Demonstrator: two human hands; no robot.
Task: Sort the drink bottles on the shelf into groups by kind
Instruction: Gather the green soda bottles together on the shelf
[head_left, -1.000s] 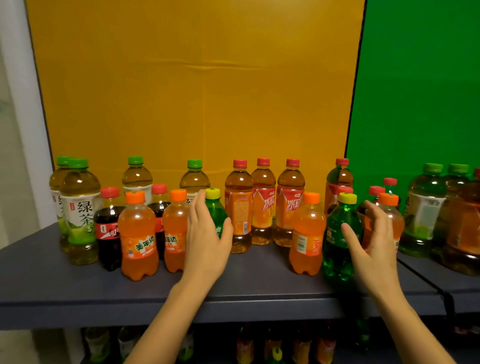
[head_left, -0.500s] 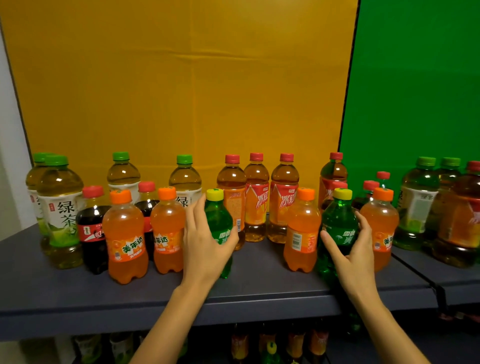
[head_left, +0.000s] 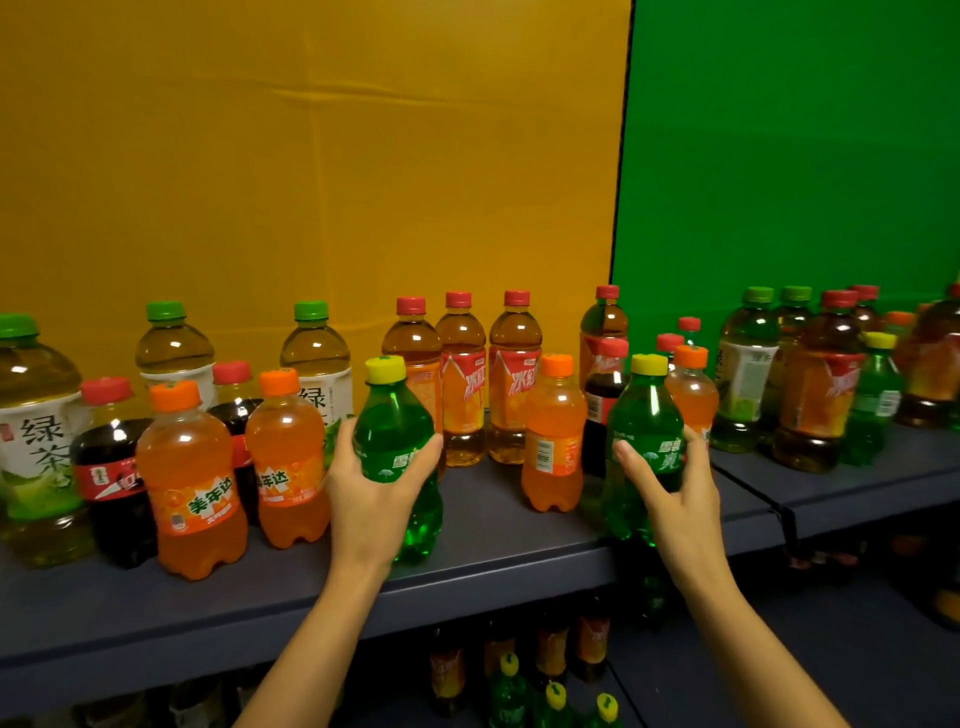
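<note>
Two small green soda bottles with yellow caps stand on the dark grey shelf (head_left: 493, 525). My left hand (head_left: 371, 504) grips the left green bottle (head_left: 395, 426) around its middle. My right hand (head_left: 672, 499) grips the right green bottle (head_left: 644, 415), thumb on its left and fingers on its right. Around them stand orange soda bottles (head_left: 189, 483) (head_left: 553, 441), cola bottles (head_left: 111, 467), green tea bottles with green caps (head_left: 174, 348) and red-capped iced tea bottles (head_left: 462, 379) at the back.
A second shelf section (head_left: 857, 483) on the right carries a mixed cluster of tea and soda bottles (head_left: 815, 395). More bottles (head_left: 550, 696) stand on a lower shelf. Yellow and green backdrops close off the rear.
Both hands moved forward and closed around the two green bottles, the left first. The view has drawn nearer to the shelf.
</note>
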